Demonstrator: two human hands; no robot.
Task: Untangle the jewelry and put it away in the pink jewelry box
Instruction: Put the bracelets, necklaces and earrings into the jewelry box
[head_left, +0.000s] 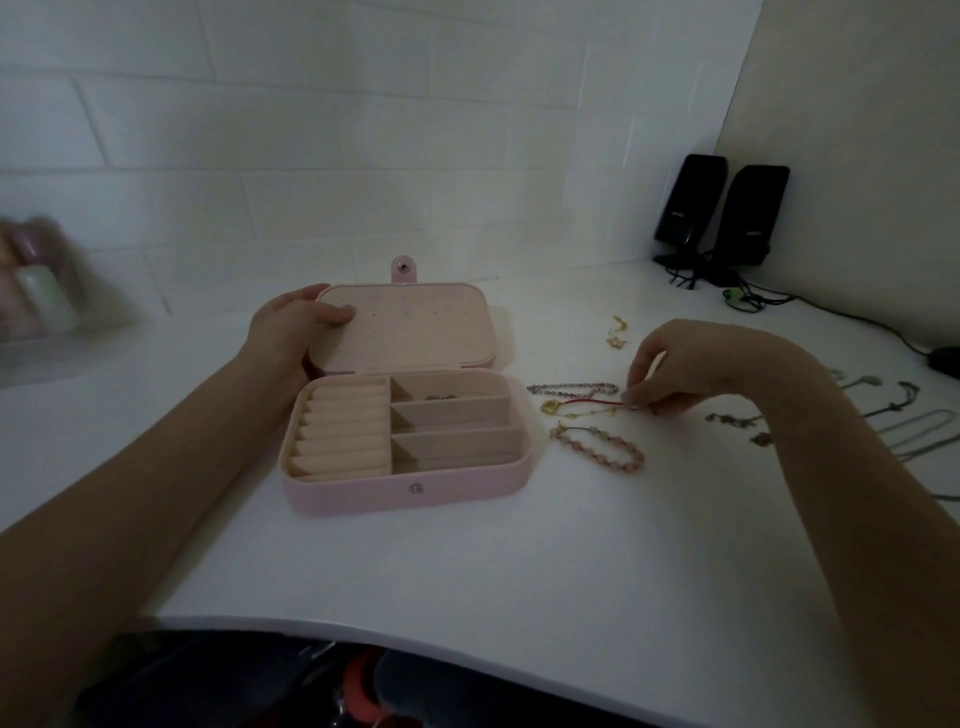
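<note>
The pink jewelry box (363, 498) lies open on the white table, its lid (410, 327) tilted back. My left hand (291, 327) grips the lid's left edge, thumb on the inside. One small piece (441, 397) lies in the top right compartment. To the right of the box, my right hand (680, 364) pinches the end of a red cord bracelet with a gold charm (576, 404). A dark beaded bracelet (571, 388) lies just behind it and a pink beaded bracelet (597, 448) just in front.
Small gold pieces (617, 332) lie farther back. More chains and necklaces (914, 431) are spread at the far right, partly behind my right arm. Two black speakers (722, 213) with cables stand in the back right corner. A blurred container (36, 291) sits at the left.
</note>
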